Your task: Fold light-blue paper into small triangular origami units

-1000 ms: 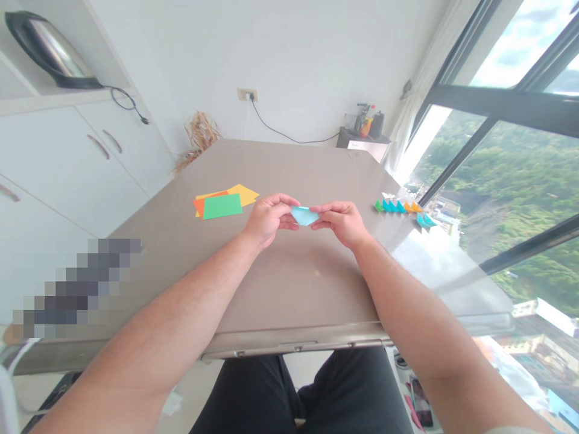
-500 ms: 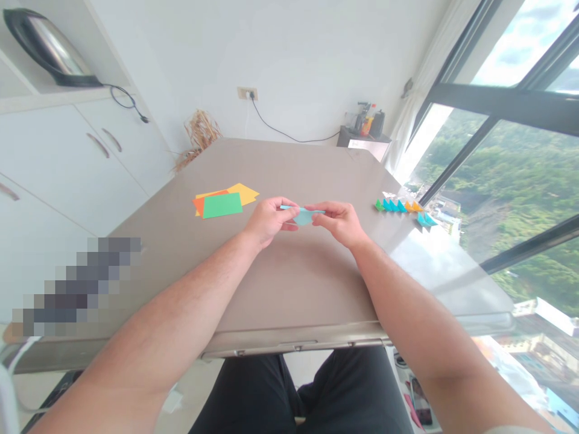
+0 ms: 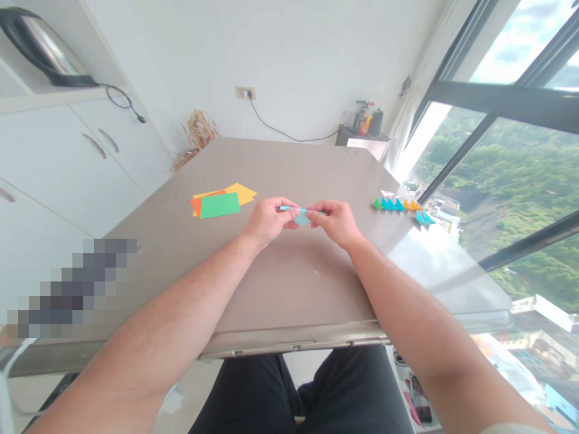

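Note:
Between my two hands is a small piece of folded light-blue paper (image 3: 302, 218), held just above the table, its folded edge running sideways along the top. My left hand (image 3: 271, 218) pinches its left part between thumb and fingers. At the other side my right hand (image 3: 333, 220) grips it, the thumb pressed close to the left thumb. Fingers cover much of the paper, so its full shape is hidden.
Green, orange and yellow paper sheets (image 3: 220, 205) overlap at left on the grey-brown table (image 3: 289, 277). Several small folded paper boats (image 3: 392, 205) stand in a row at right, by the window. A blurred-out patch (image 3: 76, 289) covers something at the left edge.
My right hand has shifted slightly left along the blue paper, its thumb now closer to the left thumb. My left hand stays nearly where it was.

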`<state>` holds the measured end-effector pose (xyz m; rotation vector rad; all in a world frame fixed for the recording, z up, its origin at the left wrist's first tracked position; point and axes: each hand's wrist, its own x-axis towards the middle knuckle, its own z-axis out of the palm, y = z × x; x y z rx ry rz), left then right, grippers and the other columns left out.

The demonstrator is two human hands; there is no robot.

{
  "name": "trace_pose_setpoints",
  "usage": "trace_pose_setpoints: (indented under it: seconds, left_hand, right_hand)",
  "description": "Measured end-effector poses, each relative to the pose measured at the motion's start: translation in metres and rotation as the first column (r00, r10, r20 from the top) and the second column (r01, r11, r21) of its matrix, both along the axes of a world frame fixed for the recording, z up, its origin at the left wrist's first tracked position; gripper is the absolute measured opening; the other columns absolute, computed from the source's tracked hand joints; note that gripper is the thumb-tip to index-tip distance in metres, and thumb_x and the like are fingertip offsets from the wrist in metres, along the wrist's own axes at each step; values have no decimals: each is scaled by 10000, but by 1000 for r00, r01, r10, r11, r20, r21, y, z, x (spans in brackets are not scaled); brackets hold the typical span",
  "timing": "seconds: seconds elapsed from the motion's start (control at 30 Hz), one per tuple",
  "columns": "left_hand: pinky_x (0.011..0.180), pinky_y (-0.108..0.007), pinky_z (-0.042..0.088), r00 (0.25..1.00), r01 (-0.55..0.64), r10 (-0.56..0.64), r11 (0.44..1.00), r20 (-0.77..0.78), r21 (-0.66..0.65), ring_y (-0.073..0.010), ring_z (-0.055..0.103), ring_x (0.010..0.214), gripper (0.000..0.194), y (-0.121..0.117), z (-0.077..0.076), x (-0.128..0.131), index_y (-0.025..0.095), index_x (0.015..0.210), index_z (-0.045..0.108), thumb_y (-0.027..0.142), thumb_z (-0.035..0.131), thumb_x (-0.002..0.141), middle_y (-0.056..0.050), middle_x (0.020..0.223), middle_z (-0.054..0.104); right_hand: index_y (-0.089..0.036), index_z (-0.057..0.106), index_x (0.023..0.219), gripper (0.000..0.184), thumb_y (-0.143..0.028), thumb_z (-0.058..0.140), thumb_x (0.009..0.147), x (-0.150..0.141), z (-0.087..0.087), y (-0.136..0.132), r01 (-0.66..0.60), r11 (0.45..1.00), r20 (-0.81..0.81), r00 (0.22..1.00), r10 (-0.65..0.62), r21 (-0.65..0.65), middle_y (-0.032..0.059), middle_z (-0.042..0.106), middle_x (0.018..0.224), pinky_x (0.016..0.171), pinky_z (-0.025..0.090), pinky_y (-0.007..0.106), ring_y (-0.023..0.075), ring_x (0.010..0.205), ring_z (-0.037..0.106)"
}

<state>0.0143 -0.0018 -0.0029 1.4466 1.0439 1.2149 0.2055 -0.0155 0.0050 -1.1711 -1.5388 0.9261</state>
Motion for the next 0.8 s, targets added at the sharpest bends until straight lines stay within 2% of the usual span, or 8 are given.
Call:
trace_pose_setpoints:
  seconds: [0.27,0.53,0.8]
  left_hand:
    - [722,-391,644,1000,13,-13,1000,8,20,-203,738,682,293,1,-3,0,156,870,753,400,836,730,-56,781,730]
    - [699,-387,645,999,7,-8,1000,37,27,-208,737,683,262,-2,1,3,146,851,751,361,831,722,-51,775,728]
    - [708,-382,643,999,17,-18,999,38,35,-209,742,693,283,-2,1,3,156,865,752,391,834,730,-51,785,740]
  right_hand:
    - [-191,745,781,185,-362,764,713,-1,-3,2,5,1000,-56,998,-5,-7,10,706,691,596,463,289,145,615,618]
    - [-194,691,727,173,-352,761,720,-3,-8,6,-11,1000,-120,993,13,18,4,694,700,643,489,301,143,637,609]
    - [-206,660,708,162,-346,738,733,-5,-6,4,9,1000,-117,993,-6,25,-6,679,690,640,496,296,145,644,617]
